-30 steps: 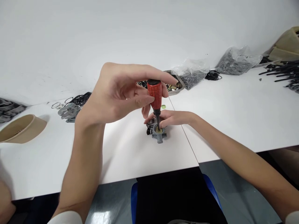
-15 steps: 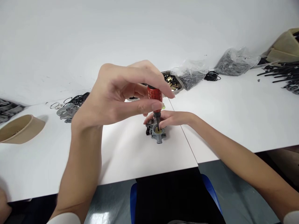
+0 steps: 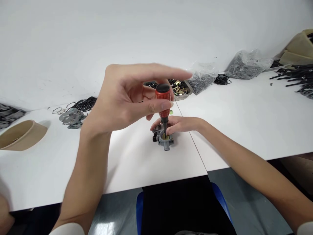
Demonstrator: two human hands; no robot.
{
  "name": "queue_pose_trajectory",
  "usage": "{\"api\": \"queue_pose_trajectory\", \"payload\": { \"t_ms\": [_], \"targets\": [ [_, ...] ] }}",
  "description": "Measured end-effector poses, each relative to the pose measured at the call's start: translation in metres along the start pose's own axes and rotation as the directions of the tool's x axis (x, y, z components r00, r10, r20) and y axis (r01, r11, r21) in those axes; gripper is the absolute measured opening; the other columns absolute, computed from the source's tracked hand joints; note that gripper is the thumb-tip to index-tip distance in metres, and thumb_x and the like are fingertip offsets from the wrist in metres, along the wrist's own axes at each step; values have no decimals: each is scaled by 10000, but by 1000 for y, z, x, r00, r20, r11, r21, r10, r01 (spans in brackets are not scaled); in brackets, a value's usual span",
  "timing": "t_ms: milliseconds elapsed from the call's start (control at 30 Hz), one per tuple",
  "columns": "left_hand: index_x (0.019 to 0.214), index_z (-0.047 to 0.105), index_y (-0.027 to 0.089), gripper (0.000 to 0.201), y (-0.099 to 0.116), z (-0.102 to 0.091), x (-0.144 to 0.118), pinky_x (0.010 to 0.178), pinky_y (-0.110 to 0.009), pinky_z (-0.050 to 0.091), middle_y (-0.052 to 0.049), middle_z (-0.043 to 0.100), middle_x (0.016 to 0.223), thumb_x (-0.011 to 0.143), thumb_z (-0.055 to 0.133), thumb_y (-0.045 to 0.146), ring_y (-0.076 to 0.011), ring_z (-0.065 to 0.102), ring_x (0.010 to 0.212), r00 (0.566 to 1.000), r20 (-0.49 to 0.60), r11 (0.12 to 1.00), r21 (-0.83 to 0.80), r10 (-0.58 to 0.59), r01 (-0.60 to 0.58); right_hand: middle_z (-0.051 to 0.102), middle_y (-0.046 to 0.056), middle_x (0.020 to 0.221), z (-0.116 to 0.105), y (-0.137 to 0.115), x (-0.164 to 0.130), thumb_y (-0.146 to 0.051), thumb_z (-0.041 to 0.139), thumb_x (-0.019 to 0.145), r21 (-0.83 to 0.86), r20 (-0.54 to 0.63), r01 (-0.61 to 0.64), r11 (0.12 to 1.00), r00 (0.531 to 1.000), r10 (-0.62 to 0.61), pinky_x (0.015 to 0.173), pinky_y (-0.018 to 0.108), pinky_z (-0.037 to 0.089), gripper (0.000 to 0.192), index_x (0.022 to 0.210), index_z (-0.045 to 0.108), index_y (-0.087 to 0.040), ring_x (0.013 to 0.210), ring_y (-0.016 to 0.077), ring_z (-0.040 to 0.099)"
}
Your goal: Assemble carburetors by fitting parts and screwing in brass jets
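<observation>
Between the thumb and the bent fingers of my left hand (image 3: 127, 98) is a red screwdriver (image 3: 163, 101) with a black end cap, its index finger stretched out above the handle. The screwdriver stands nearly upright, its shaft pointing down into the round opening of a grey metal carburetor (image 3: 166, 143), where a brass-coloured disc shows. The carburetor rests on the white table. My right hand (image 3: 179, 124) holds it from the far right side, thumb near the opening; some of the fingers are hidden behind it.
Behind my left hand is a metal tray (image 3: 187, 94) of small parts. Another carburetor (image 3: 72, 117) and a beige container (image 3: 26, 135) lie left. Plastic bags (image 3: 246, 65) and black cables (image 3: 222, 79) line the wall; black tubes (image 3: 295, 76) lie far right.
The index finger of my left hand has lifted and straightened off the screwdriver, uncovering its black cap. My right hand and the carburetor have stayed in place.
</observation>
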State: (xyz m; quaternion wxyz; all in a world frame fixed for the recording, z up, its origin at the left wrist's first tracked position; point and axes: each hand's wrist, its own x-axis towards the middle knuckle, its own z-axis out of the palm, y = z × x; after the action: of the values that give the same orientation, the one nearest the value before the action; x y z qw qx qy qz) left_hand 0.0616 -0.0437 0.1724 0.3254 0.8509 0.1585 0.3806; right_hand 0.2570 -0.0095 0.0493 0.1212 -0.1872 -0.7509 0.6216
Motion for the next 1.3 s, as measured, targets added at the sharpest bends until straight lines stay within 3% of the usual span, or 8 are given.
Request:
{"api": "queue_pose_trajectory", "payload": {
  "t_ms": [167, 333, 500, 667, 800, 967, 1100, 1300],
  "targets": [
    [1062, 749, 193, 279, 4, 0, 0, 482, -265, 530, -77, 694, 896, 817, 659, 97, -176, 677, 715, 996, 87, 999, -30, -9, 11, 562, 97, 1349, 0, 1, 0, -88, 508, 813, 13, 7, 10, 1000, 1000, -10, 964, 310, 475, 481, 1284, 563, -172, 1166, 195, 569],
    [1023, 761, 221, 257, 3, 1, 3, 553, -261, 568, -60, 711, 929, 781, 723, 140, -157, 663, 720, 998, 52, 1000, 11, 17, -17, 573, 96, 1331, -1, 4, 0, -111, 526, 822, 19, 7, 24, 1000, 1000, -24, 977, 323, 480, 467, 1282, 565, -181, 1194, 204, 561],
    [1099, 731, 215, 273, 3, 1, 1, 451, -251, 513, -67, 707, 837, 847, 643, 160, -158, 654, 652, 998, 46, 999, -4, -49, 49, 578, 92, 1326, -2, 4, 0, -103, 523, 819, -11, 7, 23, 1000, 1000, -23, 951, 312, 485, 484, 1294, 563, -185, 1162, 200, 573],
    [1002, 765, 225, 245, 1, 2, 1, 462, -248, 506, -71, 684, 903, 799, 683, 116, -165, 663, 684, 999, 28, 999, -7, 44, -44, 574, 92, 1327, -2, 5, 1, -94, 525, 817, -1, 5, 23, 1000, 1000, -23, 953, 296, 476, 482, 1290, 564, -181, 1168, 193, 567],
    [1107, 728, 190, 271, 0, 0, 1, 494, -253, 521, -75, 686, 872, 852, 644, 152, -160, 667, 694, 1000, 15, 1000, -14, -24, 24, 596, 98, 1295, -2, 5, 1, -106, 525, 824, -1, 12, 27, 1000, 1000, -27, 908, 305, 501, 469, 1285, 570, -182, 1111, 195, 595],
    [1026, 724, 170, 187, 1, -2, 0, 483, -252, 490, -84, 691, 854, 874, 614, 169, -171, 660, 699, 995, 78, 997, -21, -67, 69, 601, 98, 1291, -2, 5, 2, -105, 523, 827, 0, 11, 25, 1000, 1000, -25, 932, 312, 498, 464, 1283, 570, -180, 1127, 194, 594],
    [899, 721, 158, 97, 1, 3, 4, 466, -244, 481, -61, 658, 828, 804, 713, 176, -129, 619, 641, 999, 44, 999, 47, -2, 0, 571, 95, 1349, -1, 5, 1, -99, 522, 821, 36, 7, 31, 999, 999, -32, 986, 324, 480, 461, 1272, 569, -182, 1212, 202, 560],
    [956, 717, 204, 303, -8, 3, 1, 410, -217, 480, -39, 658, 812, 686, 837, 271, -115, 622, 590, 1000, -22, 999, 43, -1, 2, 543, 104, 1396, 1, -1, 1, -104, 515, 818, 63, 0, 5, 998, 1000, -5, 1049, 359, 447, 432, 1241, 573, -168, 1296, 219, 507]
  ]
}}
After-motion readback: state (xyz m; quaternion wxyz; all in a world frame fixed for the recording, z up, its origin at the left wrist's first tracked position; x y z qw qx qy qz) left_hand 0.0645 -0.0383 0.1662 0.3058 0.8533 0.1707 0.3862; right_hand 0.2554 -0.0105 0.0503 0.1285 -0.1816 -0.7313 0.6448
